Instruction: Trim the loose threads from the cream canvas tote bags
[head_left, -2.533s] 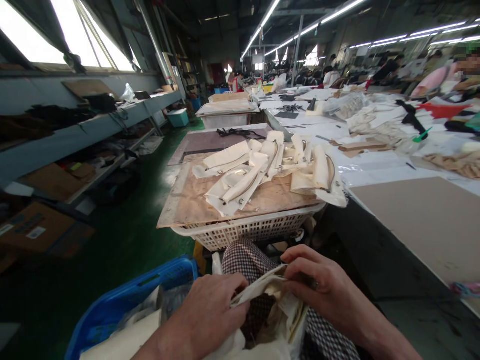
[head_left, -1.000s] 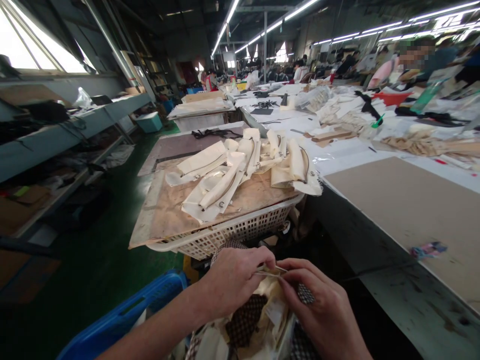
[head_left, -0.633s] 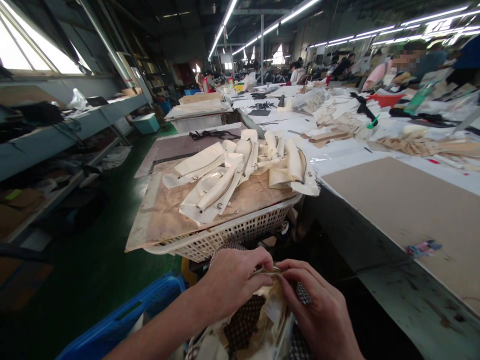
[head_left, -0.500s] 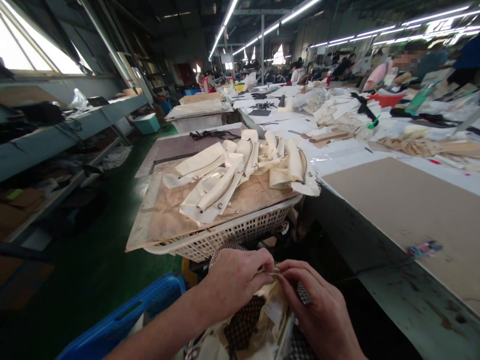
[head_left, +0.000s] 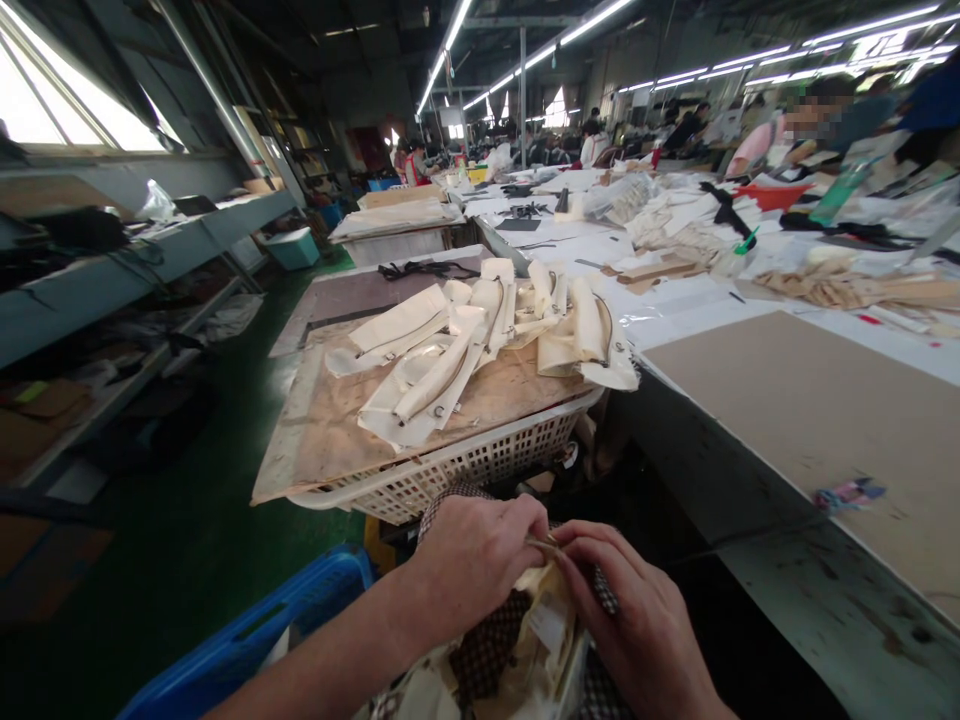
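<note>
Over my lap, my left hand [head_left: 476, 550] and my right hand [head_left: 626, 590] meet at the edge of a cream fabric piece [head_left: 551, 615]. Both hands pinch that edge between thumb and fingers, close together. The rest of the piece hangs down in folds between my wrists, over dark checked cloth [head_left: 491, 635]. Exactly what sits between the fingertips is partly hidden. In front of me, several similar cream pieces [head_left: 442, 375] with dark zipper-like edges and small rings lie loosely heaped on a brown board [head_left: 322, 440].
The board rests on a white plastic basket [head_left: 465, 465]. A blue basket [head_left: 255, 625] stands low at my left. On the right runs a long worktable with a tan sheet [head_left: 795, 420] and small scissors-like tool [head_left: 851, 493]. Co-workers are farther back, one in pink [head_left: 750, 150].
Both hands stay at the same spot on the cream fabric. The fingertips and the pinched edge have shifted only slightly.
</note>
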